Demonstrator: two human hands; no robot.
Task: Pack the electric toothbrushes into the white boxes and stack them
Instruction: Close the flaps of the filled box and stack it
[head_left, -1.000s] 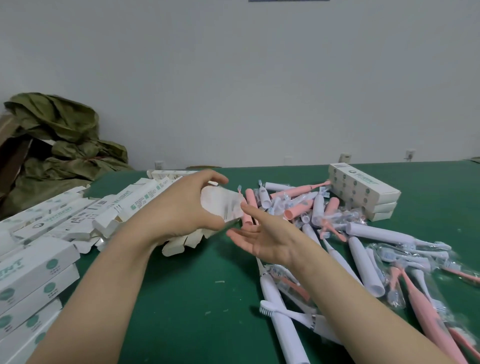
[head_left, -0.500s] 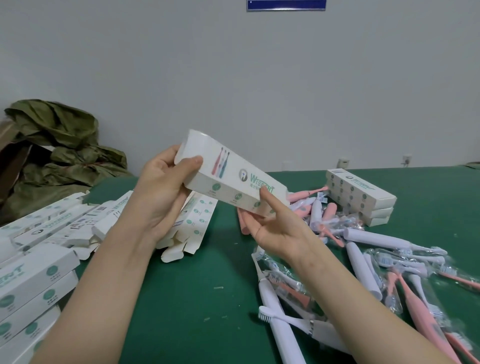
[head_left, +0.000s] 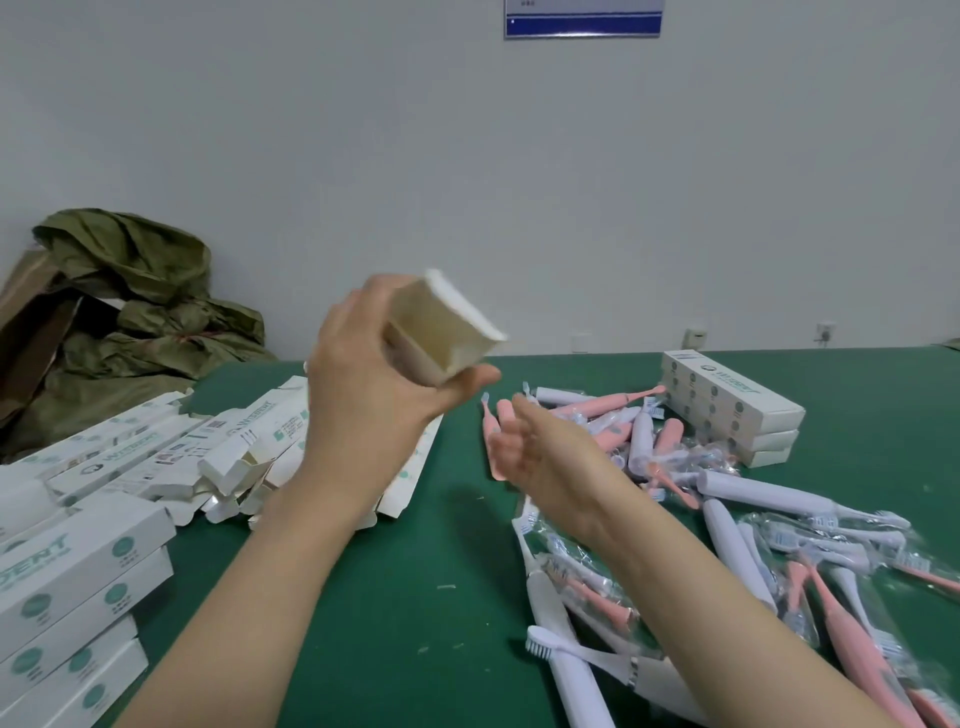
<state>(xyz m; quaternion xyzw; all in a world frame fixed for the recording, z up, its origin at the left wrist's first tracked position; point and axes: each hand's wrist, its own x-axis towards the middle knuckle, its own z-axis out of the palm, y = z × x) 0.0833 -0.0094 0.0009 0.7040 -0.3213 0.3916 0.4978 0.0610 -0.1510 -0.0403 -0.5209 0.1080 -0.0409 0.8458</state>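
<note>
white box (head_left: 441, 332): thin light card, easily crushed; raised above the tabletop (head_left: 405, 597), open end towards the camera; hold by its long walls.
left hand (head_left: 363, 410): lifted, fingers and thumb wrapped round the box.
right hand (head_left: 540, 452): empty, fingers loosely spread, just below the box.
toothbrushes (head_left: 769, 496): smooth, rigid, probably light; heaped at right; take by the handle.

Looks like a small packing workroom. Has one wide desk (head_left: 363, 623) under a green cover, loaded with goods in quantity: many loose electric toothbrushes (head_left: 753, 499) in pink and white, some in clear bags, flat unfolded cartons (head_left: 156, 457) in a heap, closed white boxes (head_left: 78, 561) stacked at the left edge, a second stack (head_left: 727, 410) at the far right. Behind, a bare pale wall (head_left: 467, 182) with a blue-edged notice (head_left: 582, 21), wall sockets (head_left: 693, 338) and crumpled olive sacks (head_left: 130, 291) in the corner.
</note>
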